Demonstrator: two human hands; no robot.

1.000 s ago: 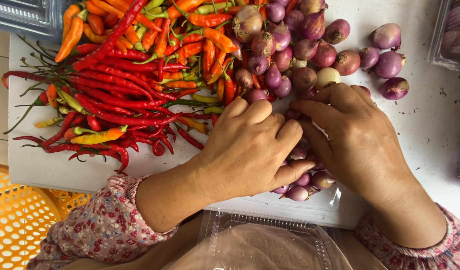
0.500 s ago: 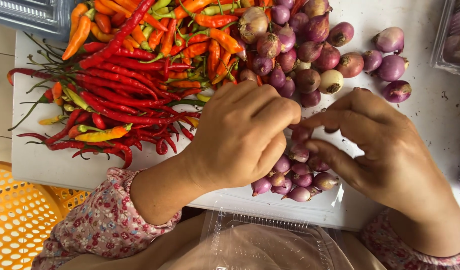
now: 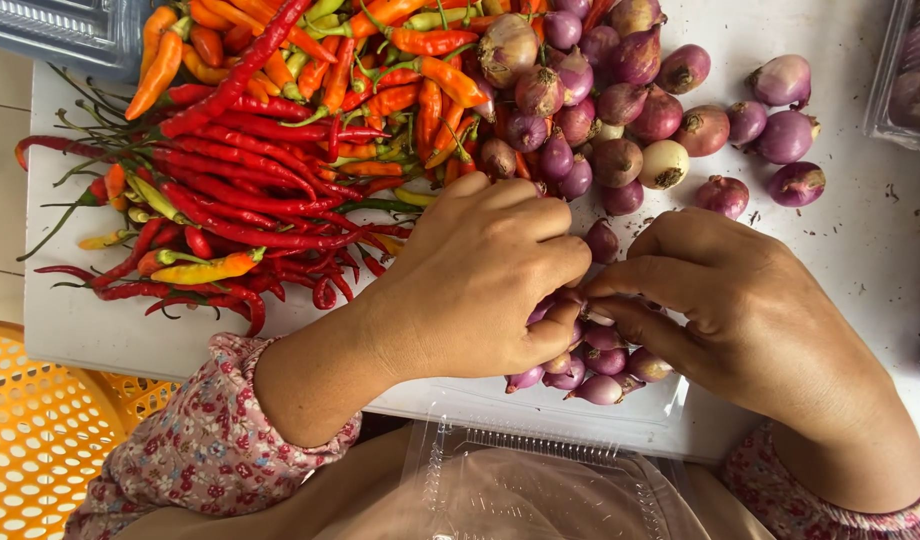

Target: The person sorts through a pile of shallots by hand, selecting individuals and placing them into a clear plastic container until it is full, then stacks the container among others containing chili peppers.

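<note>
Small shallots [image 3: 595, 365] heaped at worktop [image 3: 860, 250] near edge, under both grips. Left hand [image 3: 480, 285] curled, right hand [image 3: 735, 305] fingertips pinched together on one shallot. Chilies [image 3: 240, 190] crowd left; bare worktop right.

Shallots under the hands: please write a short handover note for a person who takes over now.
Left hand: curled over the small shallots, fingertips on them.
Right hand: fingertips meet the left, pinching one small shallot.
Small shallots sit in a cluster at the white table's near edge; bigger shallots and red chillies lie behind.
Clear plastic container on the lap looks empty, so sorting is barely begun.
</note>
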